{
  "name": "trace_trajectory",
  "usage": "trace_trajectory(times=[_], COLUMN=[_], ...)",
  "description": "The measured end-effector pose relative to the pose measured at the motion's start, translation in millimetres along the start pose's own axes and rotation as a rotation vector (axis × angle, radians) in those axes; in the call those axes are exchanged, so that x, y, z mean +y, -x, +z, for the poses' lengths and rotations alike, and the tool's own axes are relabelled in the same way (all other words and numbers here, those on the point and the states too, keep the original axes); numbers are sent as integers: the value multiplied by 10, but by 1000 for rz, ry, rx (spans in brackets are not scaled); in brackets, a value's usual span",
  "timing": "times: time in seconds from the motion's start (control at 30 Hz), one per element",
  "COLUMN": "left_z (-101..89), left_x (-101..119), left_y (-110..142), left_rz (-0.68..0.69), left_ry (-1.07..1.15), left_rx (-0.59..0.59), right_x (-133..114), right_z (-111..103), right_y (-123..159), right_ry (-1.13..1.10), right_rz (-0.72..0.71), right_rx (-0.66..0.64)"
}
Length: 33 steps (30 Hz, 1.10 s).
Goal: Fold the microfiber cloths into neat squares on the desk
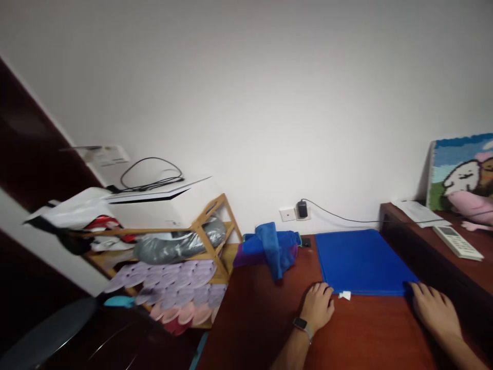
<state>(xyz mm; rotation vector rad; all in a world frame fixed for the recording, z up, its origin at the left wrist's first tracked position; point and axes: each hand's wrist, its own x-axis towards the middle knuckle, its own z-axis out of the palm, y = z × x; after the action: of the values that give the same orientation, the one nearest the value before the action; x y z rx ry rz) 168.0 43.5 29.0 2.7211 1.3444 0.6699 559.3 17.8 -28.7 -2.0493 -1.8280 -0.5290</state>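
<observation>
A flat, folded blue mat (362, 262) lies on the red-brown tabletop (370, 334), with a small white tag at its near edge. At the mat's near left corner rests my left hand (318, 307), a watch on its wrist; the fingertips touch the edge and the thumb stands apart. My right hand (435, 310) lies over the near right corner, fingers loosely stretched, its thumb hidden. To the left, a crumpled blue cloth (272, 249) lies across a blue and purple folded cloth (246, 254).
A black plug adapter (302, 208) sits in the wall socket, its cable running right. On the raised right-hand ledge are a white remote (458, 242), papers (419, 213), a pink plush toy (472, 205) and a picture. A wooden rack (211, 241) with boxes and bags stands left.
</observation>
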Motion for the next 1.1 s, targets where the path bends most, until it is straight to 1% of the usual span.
trace_trajectory(times=[0.07,0.13,0.2,0.27,0.3,0.37,0.43,0.47,0.53,0.6,0.67,0.7,0.73,0.8,0.87,0.9,0.93,1.0,1.07,1.1], left_z=[-204,-448,-710,-946,-1040,-1164,-1204,-1202,-1178,-1152,-1137,-1134,-1133,-1139,-1158,-1174,-1195,-1246,-1288,-1297], left_x=[-102,-332,-650,-965,-1091,-1246,-1283,-1274,-1241,-1222,-1225,-1231,-1239,-1256,-1280,-1296,-1312,-1334,-1303,-1252], left_y=[404,923,1468,1929,2101,2309,2373,2374,2360,2358,2372,2380,2386,2386,2371,2359,2346,2326,2337,2364], left_rz=[-78,-175,-282,-370,-395,-416,-430,-437,-448,-455,-459,-459,-456,-452,-453,-452,-453,-491,-568,-612], left_ry=[12,1,-43,-93,-104,-99,-86,-82,-77,-69,-66,-64,-61,-47,-18,5,37,131,211,235], left_rx=[20,40,67,105,117,132,145,154,168,178,195,207,220,246,273,289,306,360,420,447], right_x=[-222,-583,-1098,-1752,-2112,-2847,-3522,-3813,-4273,-4565,-4696,-4706,-4684,-4560,-4378,-4286,-4204,-4088,-4049,-4054], right_z=[-148,-321,-478,-592,-628,-661,-649,-630,-588,-566,-594,-631,-682,-810,-949,-1016,-1080,-1207,-1349,-1429], right_y=[71,143,183,156,109,-47,-260,-370,-557,-660,-651,-601,-519,-261,115,336,571,1040,1452,1622], right_ry=[-29,-99,-237,-439,-550,-743,-846,-856,-825,-767,-723,-707,-690,-651,-622,-617,-622,-641,-670,-696], right_rz=[3,-16,-60,-100,-110,-95,-47,-12,63,122,157,155,129,12,-160,-249,-328,-458,-530,-542], right_rx=[40,50,5,-99,-165,-313,-437,-477,-521,-534,-533,-513,-467,-307,-134,-79,-59,-86,-167,-216])
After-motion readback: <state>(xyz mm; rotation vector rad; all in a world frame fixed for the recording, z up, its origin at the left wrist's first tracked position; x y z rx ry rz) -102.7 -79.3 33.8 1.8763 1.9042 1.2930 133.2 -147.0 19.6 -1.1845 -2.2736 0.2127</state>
